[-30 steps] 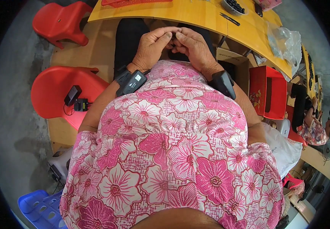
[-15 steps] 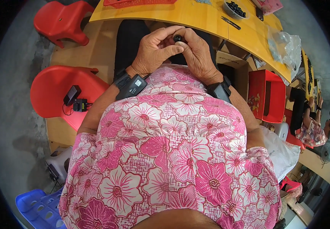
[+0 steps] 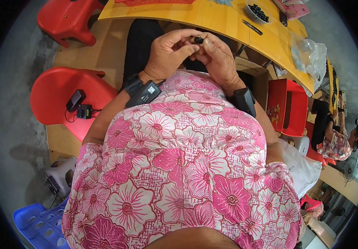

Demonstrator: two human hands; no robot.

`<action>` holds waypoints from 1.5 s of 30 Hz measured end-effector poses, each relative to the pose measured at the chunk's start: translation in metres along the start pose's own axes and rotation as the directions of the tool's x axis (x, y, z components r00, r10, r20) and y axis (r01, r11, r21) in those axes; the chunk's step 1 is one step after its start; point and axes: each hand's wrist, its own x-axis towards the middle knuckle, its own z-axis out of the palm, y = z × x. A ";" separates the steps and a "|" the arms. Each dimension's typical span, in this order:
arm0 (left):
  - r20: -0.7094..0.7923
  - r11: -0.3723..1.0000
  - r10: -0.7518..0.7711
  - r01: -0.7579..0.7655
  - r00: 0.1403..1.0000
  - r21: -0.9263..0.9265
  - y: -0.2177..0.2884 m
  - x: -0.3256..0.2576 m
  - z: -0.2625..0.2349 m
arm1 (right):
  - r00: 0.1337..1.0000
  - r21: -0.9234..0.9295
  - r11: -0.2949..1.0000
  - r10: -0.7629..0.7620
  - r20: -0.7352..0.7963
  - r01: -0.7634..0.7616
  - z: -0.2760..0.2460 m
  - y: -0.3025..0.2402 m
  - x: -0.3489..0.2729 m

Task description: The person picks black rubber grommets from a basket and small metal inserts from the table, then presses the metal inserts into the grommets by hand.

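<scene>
Handling small black piece (image 3: 198, 40), just off the near edge of the yellow bench (image 3: 224, 25). Right hand (image 3: 218, 58): grip narrow, pinched on piece. Left hand (image 3: 162, 54): curled close around same piece, can't tell if its grip is firm. On bench, right part: clear bowl (image 3: 249, 18) with black bits (image 3: 259, 12), slim dark tool (image 3: 252, 27). Plastic bag (image 3: 315, 58) at bench's right edge. Red box (image 3: 276, 103) near side of bench, right. Red stool (image 3: 65, 18) left of bench.
</scene>
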 end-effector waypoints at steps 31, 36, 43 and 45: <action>-0.136 0.966 0.135 -0.100 0.982 0.237 -0.014 0.000 0.000 | 0.959 0.351 0.894 0.239 0.154 -0.279 -0.013 0.004 0.002; -0.098 0.997 0.022 -0.014 0.995 0.082 -0.023 -0.004 0.003 | 0.971 0.287 0.929 0.208 0.121 -0.235 -0.019 0.013 0.000; 0.081 0.981 -0.183 0.177 0.980 0.077 -0.009 -0.003 0.007 | 0.995 -0.128 0.987 0.099 -0.015 -0.100 -0.017 0.014 -0.004; 0.111 0.980 -0.197 0.191 0.974 0.062 -0.011 -0.003 0.006 | 1.000 -0.270 0.963 0.013 0.008 -0.010 -0.012 0.013 -0.005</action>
